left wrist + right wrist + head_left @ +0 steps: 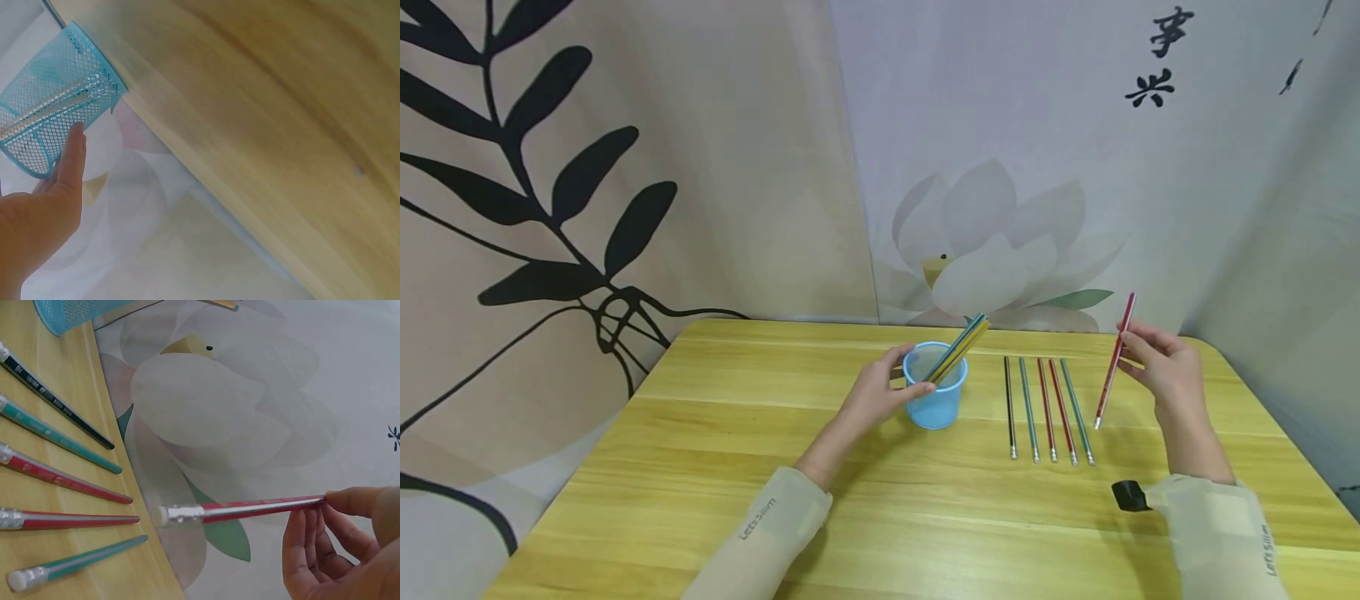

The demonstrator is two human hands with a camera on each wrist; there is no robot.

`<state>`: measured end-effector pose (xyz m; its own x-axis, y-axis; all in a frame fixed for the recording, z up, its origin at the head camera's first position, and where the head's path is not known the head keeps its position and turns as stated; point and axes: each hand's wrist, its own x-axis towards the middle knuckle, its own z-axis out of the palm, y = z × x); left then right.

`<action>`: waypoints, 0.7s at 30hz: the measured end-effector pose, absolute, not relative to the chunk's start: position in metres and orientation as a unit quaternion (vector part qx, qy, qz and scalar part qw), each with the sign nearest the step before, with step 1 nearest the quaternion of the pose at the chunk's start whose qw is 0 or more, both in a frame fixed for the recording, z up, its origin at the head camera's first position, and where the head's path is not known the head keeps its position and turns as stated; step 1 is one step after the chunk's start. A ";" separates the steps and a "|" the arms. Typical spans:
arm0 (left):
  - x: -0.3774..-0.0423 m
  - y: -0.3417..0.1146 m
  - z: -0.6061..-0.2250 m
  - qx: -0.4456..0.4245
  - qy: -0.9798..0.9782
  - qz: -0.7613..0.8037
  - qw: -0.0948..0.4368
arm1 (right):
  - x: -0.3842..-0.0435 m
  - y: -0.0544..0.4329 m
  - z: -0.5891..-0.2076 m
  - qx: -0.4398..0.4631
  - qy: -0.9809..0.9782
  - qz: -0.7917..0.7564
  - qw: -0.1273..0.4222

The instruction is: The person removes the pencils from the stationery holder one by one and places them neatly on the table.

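My left hand point(877, 385) grips the light blue mesh pencil cup point(935, 410) at its left side, thumb by the front rim and fingers behind. The cup stands upright; the left wrist view shows its mesh wall point(87, 59) beside the fingers. Several pencils point(957, 350), yellow and blue-green, lean to the right inside it. My right hand point(1165, 367) pinches a red pencil point(1109, 375) between thumb and fingertips, raised above the table with its white eraser end point(161, 516) lowest. Left of that hand, a row of pencils lies side by side: black point(1009, 408), blue-green point(1028, 410) and red point(1047, 410) among them.
The row of pencils lies between the cup and my right hand, erasers toward me. Behind the wooden table point(737, 417) hangs a printed cloth point(760, 167) with leaves and a lotus. A small black object point(1130, 496) is at the right sleeve's cuff.
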<state>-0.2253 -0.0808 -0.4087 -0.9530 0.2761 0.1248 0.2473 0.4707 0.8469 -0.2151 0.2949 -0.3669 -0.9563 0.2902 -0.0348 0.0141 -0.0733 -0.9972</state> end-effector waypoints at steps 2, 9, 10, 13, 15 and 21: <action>-0.225 -0.081 -0.409 0.153 0.857 0.491 0.013 | -0.216 0.296 -0.369 -0.119 -0.676 0.721 0.091; -0.225 -0.081 -0.409 0.153 0.855 0.496 0.015 | -0.218 0.299 -0.377 -0.126 -0.679 0.719 0.081; -0.225 -0.081 -0.409 0.154 0.855 0.495 0.015 | -0.218 0.300 -0.379 -0.126 -0.682 0.716 0.080; -0.226 -0.081 -0.410 0.155 0.856 0.493 0.015 | -0.219 0.302 -0.383 -0.125 -0.682 0.716 0.077; -0.227 -0.081 -0.410 0.155 0.857 0.491 0.016 | -0.219 0.303 -0.386 -0.128 -0.682 0.717 0.071; -0.226 -0.081 -0.409 0.157 0.857 0.491 0.018 | -0.223 0.305 -0.396 -0.136 -0.676 0.723 0.051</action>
<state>-0.2261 -0.0813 -0.4094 -0.9502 0.2862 0.1233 0.2512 0.4689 0.8468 -0.2230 0.3054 -0.3960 -0.9577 0.2579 -0.1276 0.1099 -0.0819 -0.9906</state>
